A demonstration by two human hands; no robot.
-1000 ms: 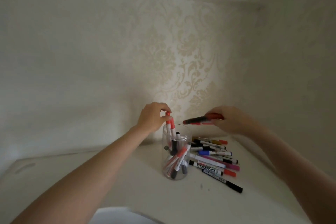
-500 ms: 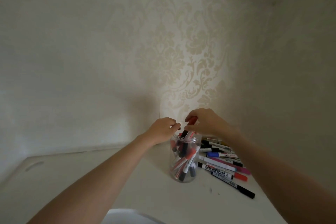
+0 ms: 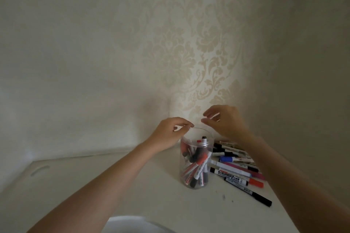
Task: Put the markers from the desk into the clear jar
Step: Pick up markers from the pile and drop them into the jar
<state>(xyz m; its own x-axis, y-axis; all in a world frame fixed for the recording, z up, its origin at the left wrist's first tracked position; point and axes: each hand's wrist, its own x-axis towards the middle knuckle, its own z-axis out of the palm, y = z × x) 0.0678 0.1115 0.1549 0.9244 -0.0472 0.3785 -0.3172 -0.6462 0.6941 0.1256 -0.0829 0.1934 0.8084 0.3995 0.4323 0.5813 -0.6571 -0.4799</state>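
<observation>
The clear jar stands on the white desk and holds several red and black markers. My left hand pinches the jar's rim at its left side. Just above and to the right of the jar's mouth hovers my right hand, empty, with its fingers spread. To the jar's right lies a pile of markers in black, blue, pink and red. A thin black marker lies nearest the front of the pile.
The desk sits in a corner between two patterned walls, which stand close behind the jar and to the right of the pile. A pale rounded object shows at the bottom edge.
My right hand carried a red marker to the jar, let it drop in and lifted away empty. My left hand released its marker into the jar and now holds the rim.
</observation>
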